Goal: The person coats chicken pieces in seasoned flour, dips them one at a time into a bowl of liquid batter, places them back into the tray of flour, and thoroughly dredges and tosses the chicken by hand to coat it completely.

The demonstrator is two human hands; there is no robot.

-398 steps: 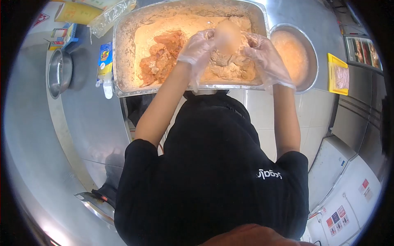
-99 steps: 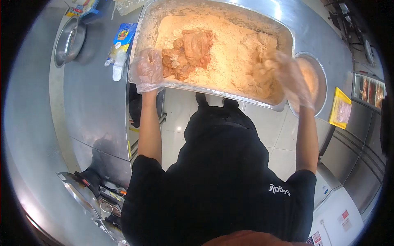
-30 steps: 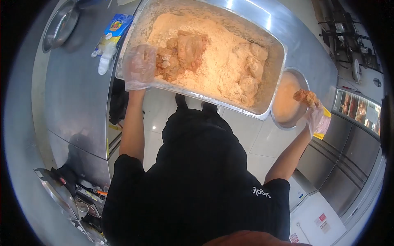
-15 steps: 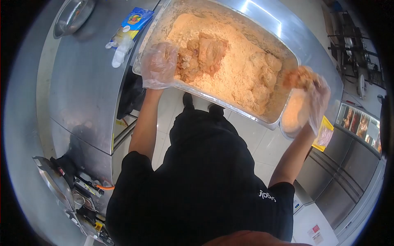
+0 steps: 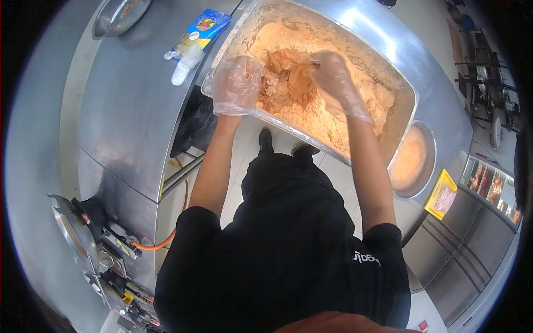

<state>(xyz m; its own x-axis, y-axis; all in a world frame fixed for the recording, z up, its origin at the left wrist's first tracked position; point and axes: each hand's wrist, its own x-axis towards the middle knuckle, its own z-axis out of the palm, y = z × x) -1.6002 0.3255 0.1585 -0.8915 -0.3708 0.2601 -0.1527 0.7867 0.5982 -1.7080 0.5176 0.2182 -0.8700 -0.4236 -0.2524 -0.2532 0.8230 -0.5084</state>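
Observation:
A large metal tray (image 5: 412, 105) holds orange-tinted flour (image 5: 347, 130) with pieces of coated chicken (image 5: 272, 91) heaped in its left half. My right hand (image 5: 335, 80), in a clear plastic glove, grips a battered chicken piece (image 5: 291, 58) by its right end, over that heap. At the tray's left side is my left hand (image 5: 237, 86), gloved too, fingers curled beside the heap; whatever they hold is hidden. More coated pieces (image 5: 380, 97) lie half buried in the flour at the tray's right end.
Right of the tray stands a round metal bowl (image 5: 425, 183) of orange liquid. Beyond it sits a yellow tray (image 5: 442, 194). A blue packet (image 5: 208, 25) and crumpled clear plastic (image 5: 187, 64) lie on the left steel counter (image 5: 125, 105), with a metal bowl (image 5: 119, 19) farther back.
My right hand has carried the chicken piece left from above the bowl to the heap in the tray. My left hand stays by the heap. The whole view has shifted slightly.

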